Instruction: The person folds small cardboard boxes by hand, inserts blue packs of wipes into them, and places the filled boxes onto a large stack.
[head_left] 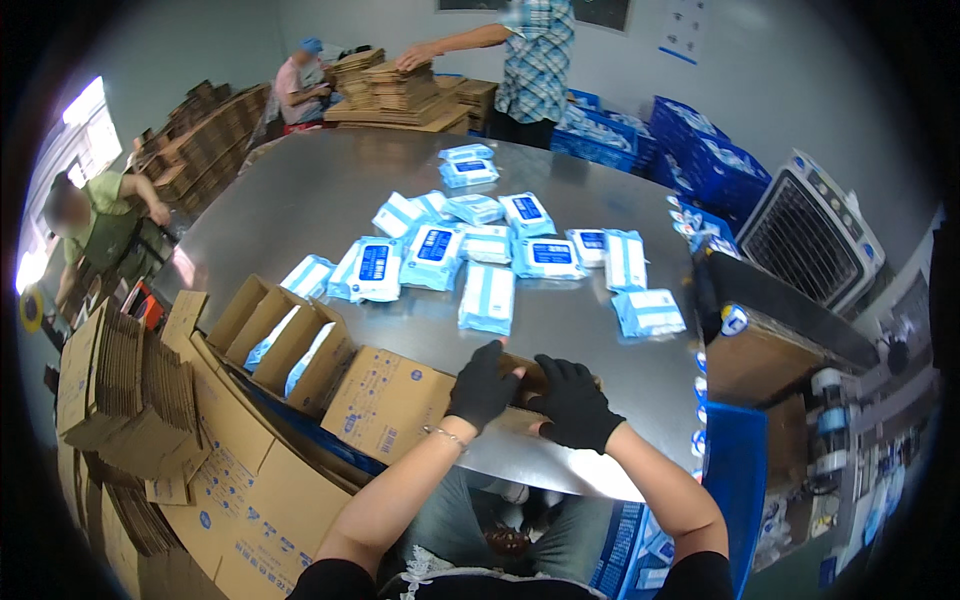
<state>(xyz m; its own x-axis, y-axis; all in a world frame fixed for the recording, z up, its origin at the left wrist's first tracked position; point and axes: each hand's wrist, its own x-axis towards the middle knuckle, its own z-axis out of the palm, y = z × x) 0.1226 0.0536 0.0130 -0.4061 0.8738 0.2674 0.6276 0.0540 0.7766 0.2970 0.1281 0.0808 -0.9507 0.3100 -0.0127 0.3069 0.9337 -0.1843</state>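
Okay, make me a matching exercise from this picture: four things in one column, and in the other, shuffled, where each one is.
Things
1. Left hand
2. Scattered pale blue packs
3. Plaid shirt
4. Grille-fronted appliance

Places
A. On a person standing beyond the metal table
B. Toward the picture's right side
C. Inside a black glove, at a piece of brown cardboard
D. Lying on the metal table

Right pairs: 1-C, 2-D, 3-A, 4-B
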